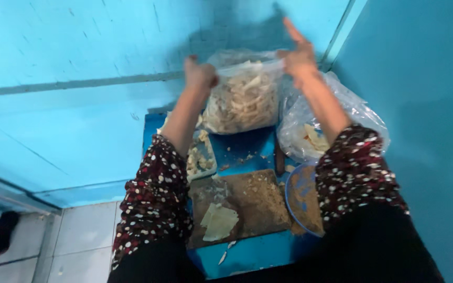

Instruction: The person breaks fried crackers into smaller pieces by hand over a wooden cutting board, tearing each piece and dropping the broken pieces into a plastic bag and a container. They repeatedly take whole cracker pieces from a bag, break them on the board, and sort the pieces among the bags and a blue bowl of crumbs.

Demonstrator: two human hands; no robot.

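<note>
My left hand [199, 73] and my right hand [299, 56] hold up a clear plastic bag [243, 99] by its top corners. The bag is full of pale cut strips and hangs above a blue table [247, 149]. My right index finger points upward. Below the bag lies a brown cutting board [252, 202] with pale flat slices [218, 221] and crumbs on it. My sleeves are dark red with white dots.
A second clear bag [310, 131] with a few pale pieces lies at the right by the wall. A small tray [201, 157] of chunks sits left of the board, a blue plate [302, 196] right of it. Turquoise walls enclose the table; white floor tiles lie lower left.
</note>
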